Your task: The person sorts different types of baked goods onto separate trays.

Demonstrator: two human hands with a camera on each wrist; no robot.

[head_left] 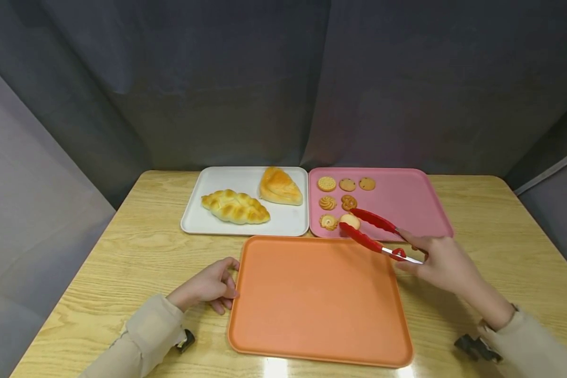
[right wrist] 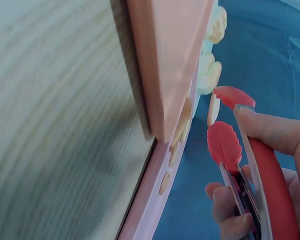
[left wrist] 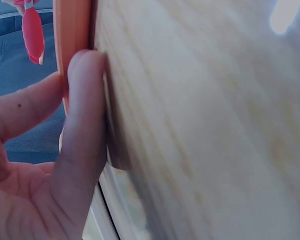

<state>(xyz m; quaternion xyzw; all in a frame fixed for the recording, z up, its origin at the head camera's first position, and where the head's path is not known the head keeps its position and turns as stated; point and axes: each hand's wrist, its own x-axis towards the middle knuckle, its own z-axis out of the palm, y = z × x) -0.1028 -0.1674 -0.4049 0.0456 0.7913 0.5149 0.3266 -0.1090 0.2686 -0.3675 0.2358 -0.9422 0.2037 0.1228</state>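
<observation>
My right hand [head_left: 446, 262] holds red-tipped tongs [head_left: 368, 242] over the near left part of the pink tray [head_left: 406, 202]. A pale round cookie [head_left: 349, 221] is between the tong tips; in the right wrist view that cookie [right wrist: 213, 110] appears raised off the tray. Several other cookies lie there in rows, including a pretzel-shaped one [head_left: 348, 202] and a swirled one [head_left: 327, 203]. At the left edge of the orange tray [head_left: 316, 299], my left hand [head_left: 212, 283] grips the rim; thumb and finger touch it in the left wrist view.
Left of the pink tray stands a white tray [head_left: 193, 220] bearing a braided bread [head_left: 236, 207] and a folded pastry [head_left: 280, 186]. All three trays sit close together on the wooden table [head_left: 137, 252]. A dark curtain [head_left: 227, 84] hangs behind.
</observation>
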